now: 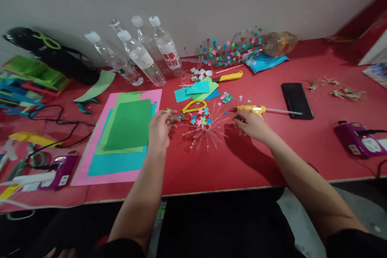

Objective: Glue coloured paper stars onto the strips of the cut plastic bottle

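Observation:
My left hand (159, 131) is closed, with a small green paper star (168, 110) at its fingertips. Just beside those fingers lie yellow-handled scissors (195, 107), their blades partly hidden by the hand. Between my hands, a clear plastic bottle piece cut into splayed strips (207, 137) rests on the table, with several coloured stars (202, 119) on it. My right hand (249, 124) hovers with loosely bent fingers apart, right beside a yellow glue gun (250, 109). A long glue stick (284, 111) sticks out of the gun's back.
Coloured paper sheets (128, 125) lie on the left of the red table (193, 173). Plastic bottles (166, 50) stand behind. A star-covered bottle piece (229, 52), a yellow cutter (231, 76), loose stars (226, 97), a phone (298, 100) and purple power sockets (359, 139) lie around.

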`<state>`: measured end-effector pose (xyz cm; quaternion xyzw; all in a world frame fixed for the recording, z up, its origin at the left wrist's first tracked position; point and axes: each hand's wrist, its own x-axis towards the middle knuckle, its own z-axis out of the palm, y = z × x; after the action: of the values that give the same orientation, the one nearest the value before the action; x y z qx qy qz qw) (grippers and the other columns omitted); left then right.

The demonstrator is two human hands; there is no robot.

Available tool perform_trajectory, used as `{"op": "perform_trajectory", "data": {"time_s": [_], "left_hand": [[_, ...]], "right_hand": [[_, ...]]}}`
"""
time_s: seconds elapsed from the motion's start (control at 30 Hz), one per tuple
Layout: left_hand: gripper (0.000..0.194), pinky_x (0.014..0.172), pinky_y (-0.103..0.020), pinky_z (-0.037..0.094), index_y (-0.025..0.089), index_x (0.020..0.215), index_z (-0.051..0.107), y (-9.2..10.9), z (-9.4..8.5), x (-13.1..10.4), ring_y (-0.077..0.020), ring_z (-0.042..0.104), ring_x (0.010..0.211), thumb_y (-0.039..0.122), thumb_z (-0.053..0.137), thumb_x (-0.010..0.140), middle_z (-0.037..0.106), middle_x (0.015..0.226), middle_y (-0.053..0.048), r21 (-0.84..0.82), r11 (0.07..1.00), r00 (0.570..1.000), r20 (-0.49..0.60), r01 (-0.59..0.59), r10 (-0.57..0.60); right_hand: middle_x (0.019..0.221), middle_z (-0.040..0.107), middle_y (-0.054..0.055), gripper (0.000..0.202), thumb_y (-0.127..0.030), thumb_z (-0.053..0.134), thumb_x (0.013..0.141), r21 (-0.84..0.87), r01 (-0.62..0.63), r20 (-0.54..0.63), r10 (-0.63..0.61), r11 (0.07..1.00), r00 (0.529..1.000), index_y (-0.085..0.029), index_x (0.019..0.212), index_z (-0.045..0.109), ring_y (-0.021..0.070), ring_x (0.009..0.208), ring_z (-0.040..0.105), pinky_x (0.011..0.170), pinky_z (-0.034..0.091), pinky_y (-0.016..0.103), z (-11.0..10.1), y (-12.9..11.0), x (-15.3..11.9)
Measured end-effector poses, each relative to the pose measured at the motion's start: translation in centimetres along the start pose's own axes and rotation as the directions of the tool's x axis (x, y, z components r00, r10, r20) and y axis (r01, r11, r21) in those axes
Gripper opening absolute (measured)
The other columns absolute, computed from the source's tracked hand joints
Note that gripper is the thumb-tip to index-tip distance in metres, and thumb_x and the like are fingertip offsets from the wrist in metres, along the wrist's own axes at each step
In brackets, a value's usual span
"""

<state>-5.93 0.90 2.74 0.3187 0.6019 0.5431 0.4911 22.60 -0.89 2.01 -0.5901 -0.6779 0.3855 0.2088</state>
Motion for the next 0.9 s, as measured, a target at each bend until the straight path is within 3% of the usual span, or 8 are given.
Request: {"op": "perform_trajectory", "data": {"time_s": [0.17,0.4,0.53,0.67,0.77,0.8,0.9], "left_hand": [[0.019,0.065,-0.027,0.055,0.018,0.072,0.048,-2.1,0.2,-0.3,-0.0143,0.07,0.065,0.026,0.063,0.065,0.074,0.086,-0.007,0.037,0.993,0.983,0.142,0.115,-0.119],[0.015,0.077,-0.026,0.053,0.018,0.068,0.05,-2.0,1.1,0.3,-0.0138,0.071,0.076,0.022,0.064,0.065,0.072,0.077,-0.002,0.035,0.995,0.983,0.155,0.098,-0.103],[0.016,0.081,-0.026,0.052,0.018,0.067,0.049,-2.1,1.8,1.4,-0.0152,0.071,0.085,0.023,0.064,0.065,0.072,0.079,-0.003,0.028,0.998,0.986,0.154,0.061,-0.065],[0.012,0.071,-0.025,0.052,0.016,0.067,0.053,-1.7,1.6,2.8,-0.0133,0.068,0.074,0.022,0.063,0.065,0.07,0.075,-0.002,0.04,0.999,0.993,0.117,-0.007,0.002],[0.008,0.051,-0.017,0.037,0.016,0.07,0.058,-0.4,0.9,3.1,-0.0053,0.053,0.054,0.02,0.064,0.068,0.06,0.061,0.007,0.078,0.989,0.992,-0.011,-0.126,0.127],[0.007,0.05,-0.017,0.034,0.017,0.071,0.058,0.2,0.9,2.9,-0.0039,0.049,0.053,0.02,0.064,0.07,0.058,0.06,0.009,0.082,0.981,0.982,-0.048,-0.178,0.182],[0.005,0.056,-0.018,0.037,0.017,0.07,0.062,2.2,1.5,1.3,-0.0039,0.048,0.056,0.018,0.066,0.07,0.059,0.06,0.009,0.097,0.945,0.949,-0.008,-0.312,0.315]], "right_hand": [[0.066,0.064,-0.003,0.01,-0.023,0.046,0.087,0.064,0.005,-0.003,-0.005,0.998,1.0,-0.021,0.08,0.054,0.0107,0.045,0.061,0.047,0.046,0.025,0.6,1.0,0.7],[0.064,0.064,-0.003,0.013,-0.024,0.046,0.088,0.054,-0.001,-0.024,0.002,0.999,1.0,-0.022,0.078,0.054,0.0111,0.048,0.063,0.05,0.049,0.025,0.9,0.9,0.6],[0.067,0.068,-0.002,0.016,-0.026,0.045,0.09,-0.065,-0.054,-0.079,0.049,0.996,0.996,-0.021,0.082,0.058,0.0111,0.052,0.064,0.054,0.048,0.024,-0.4,0.6,0.2],[0.071,0.07,0.008,0.025,-0.038,0.051,0.089,-0.305,-0.242,-0.236,0.173,0.921,0.956,-0.019,0.077,0.063,0.0196,0.068,0.067,0.059,0.043,0.028,-3.3,0.9,-0.9],[0.076,0.071,0.016,0.033,-0.046,0.059,0.083,-0.429,-0.411,-0.316,0.292,0.805,0.903,-0.016,0.071,0.065,0.027,0.078,0.067,0.06,0.039,0.03,-4.7,1.5,-1.6],[0.078,0.071,0.017,0.034,-0.047,0.061,0.082,-0.45,-0.443,-0.323,0.322,0.775,0.89,-0.015,0.073,0.066,0.0279,0.079,0.068,0.061,0.039,0.03,-4.9,1.7,-1.7],[0.082,0.072,0.017,0.034,-0.047,0.062,0.081,-0.465,-0.476,-0.316,0.362,0.746,0.877,-0.013,0.081,0.068,0.0277,0.081,0.067,0.061,0.037,0.029,-4.8,2.4,-1.7]]}}
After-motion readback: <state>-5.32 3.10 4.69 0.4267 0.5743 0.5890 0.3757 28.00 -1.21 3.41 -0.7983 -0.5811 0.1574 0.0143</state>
